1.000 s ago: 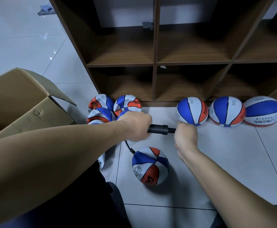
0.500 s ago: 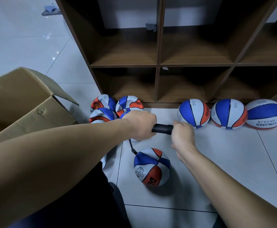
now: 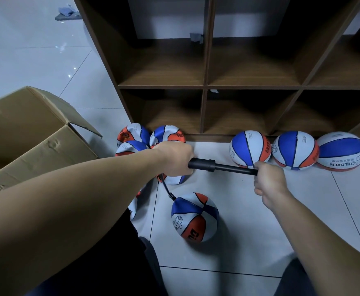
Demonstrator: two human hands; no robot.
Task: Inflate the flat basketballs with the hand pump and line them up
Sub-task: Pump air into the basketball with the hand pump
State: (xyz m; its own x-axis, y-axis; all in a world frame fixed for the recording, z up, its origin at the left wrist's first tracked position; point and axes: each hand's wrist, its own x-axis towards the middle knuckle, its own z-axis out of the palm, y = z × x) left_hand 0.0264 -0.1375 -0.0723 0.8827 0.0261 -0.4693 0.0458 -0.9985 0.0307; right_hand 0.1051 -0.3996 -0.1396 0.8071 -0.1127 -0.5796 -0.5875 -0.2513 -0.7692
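The left hand [image 3: 174, 160] grips the black hand pump [image 3: 221, 166] at its barrel end, fingers curled fully round it; the barrel emerges from the right side of the fist. The right hand [image 3: 269, 181] is closed round the pump's handle end, fingers wrapped so that the handle itself is hidden; only the thinner rod shows between barrel collar and fist. The rod is drawn well out, and the pump lies roughly level above the floor, tilting slightly down to the right.

A thin black hose [image 3: 168, 190] drops from beneath the left fist to the top left of the ball being filled [image 3: 195, 217], a blue, white and orange basketball resting on the white tiled floor [image 3: 260, 231], near and between the two forearms. It looks nearly round.

Three inflated basketballs [image 3: 295, 150] stand in a row, touching one another, against the foot of the brown wooden shelf unit [image 3: 205, 88], far right. A cluster of flattened basketballs [image 3: 133, 133] lies at the far left of the shelf foot, partly under the left forearm. An open cardboard box [image 3: 36, 144] stands at the left.
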